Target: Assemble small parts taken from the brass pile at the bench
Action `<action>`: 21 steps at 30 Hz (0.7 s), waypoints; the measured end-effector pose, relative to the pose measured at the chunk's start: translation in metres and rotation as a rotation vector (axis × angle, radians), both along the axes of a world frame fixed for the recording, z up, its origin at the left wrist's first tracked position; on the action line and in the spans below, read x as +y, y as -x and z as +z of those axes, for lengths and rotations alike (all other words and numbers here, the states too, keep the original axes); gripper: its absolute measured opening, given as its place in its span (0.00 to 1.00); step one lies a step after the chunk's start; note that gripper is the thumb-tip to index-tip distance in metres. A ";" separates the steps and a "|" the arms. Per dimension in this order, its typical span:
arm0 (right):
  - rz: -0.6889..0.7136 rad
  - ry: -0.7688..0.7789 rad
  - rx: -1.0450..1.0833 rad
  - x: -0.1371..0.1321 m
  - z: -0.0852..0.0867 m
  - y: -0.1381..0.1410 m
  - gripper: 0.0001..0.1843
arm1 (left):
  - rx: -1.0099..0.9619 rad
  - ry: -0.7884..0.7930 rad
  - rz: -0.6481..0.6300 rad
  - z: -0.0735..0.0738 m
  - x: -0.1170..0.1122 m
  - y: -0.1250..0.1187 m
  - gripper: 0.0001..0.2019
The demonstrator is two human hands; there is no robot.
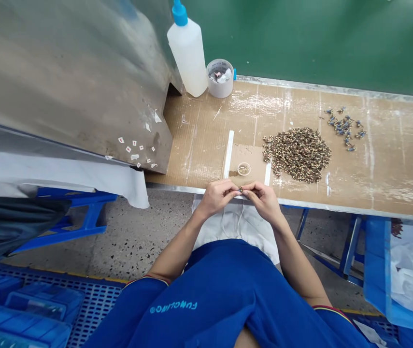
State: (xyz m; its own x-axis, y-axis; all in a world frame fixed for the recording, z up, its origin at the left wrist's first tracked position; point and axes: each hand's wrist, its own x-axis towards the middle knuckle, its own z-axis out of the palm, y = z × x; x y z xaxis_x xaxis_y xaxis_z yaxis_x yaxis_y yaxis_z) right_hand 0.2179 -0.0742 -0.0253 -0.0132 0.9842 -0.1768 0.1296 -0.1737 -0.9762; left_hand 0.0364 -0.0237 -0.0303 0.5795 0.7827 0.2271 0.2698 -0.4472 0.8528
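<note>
My left hand [218,195] and my right hand [264,198] meet at the front edge of the cardboard-covered bench [206,140]. Both pinch one tiny brownish part [241,189] between their fingertips. Just beyond them a small clear ring or cap [244,168] lies on a cardboard square between two white strips. To the right of it sits a large heap of small brass-coloured parts [297,153]. Farther right lies a looser scatter of bluish small parts [344,126].
A white squeeze bottle with a blue cap [188,50] and a roll of tape holding scraps [220,77] stand at the back. A metal housing [72,77] fills the left. White cloth lies on my lap. Blue crates [25,309] sit on the floor at left, a blue bin [376,261] at right.
</note>
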 end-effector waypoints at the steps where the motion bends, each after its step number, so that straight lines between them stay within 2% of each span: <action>1: 0.002 0.010 0.019 0.000 0.000 -0.001 0.18 | -0.007 0.011 0.007 0.001 0.000 0.000 0.14; 8: -0.038 0.016 0.056 -0.001 -0.002 -0.002 0.18 | -0.013 0.036 0.001 0.002 0.001 0.000 0.13; 17: -0.048 0.042 0.128 -0.001 -0.005 -0.003 0.20 | -0.013 -0.005 -0.016 0.001 0.003 -0.001 0.14; 21: -0.037 0.022 0.116 0.000 -0.005 -0.002 0.18 | 0.000 -0.012 -0.042 0.002 0.004 -0.002 0.15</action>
State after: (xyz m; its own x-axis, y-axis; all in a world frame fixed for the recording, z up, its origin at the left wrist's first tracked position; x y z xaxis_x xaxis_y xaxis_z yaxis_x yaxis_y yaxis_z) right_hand 0.2197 -0.0743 -0.0303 0.0010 0.9803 -0.1975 0.0091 -0.1975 -0.9803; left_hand 0.0379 -0.0200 -0.0283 0.6113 0.7552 0.2365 0.2504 -0.4681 0.8475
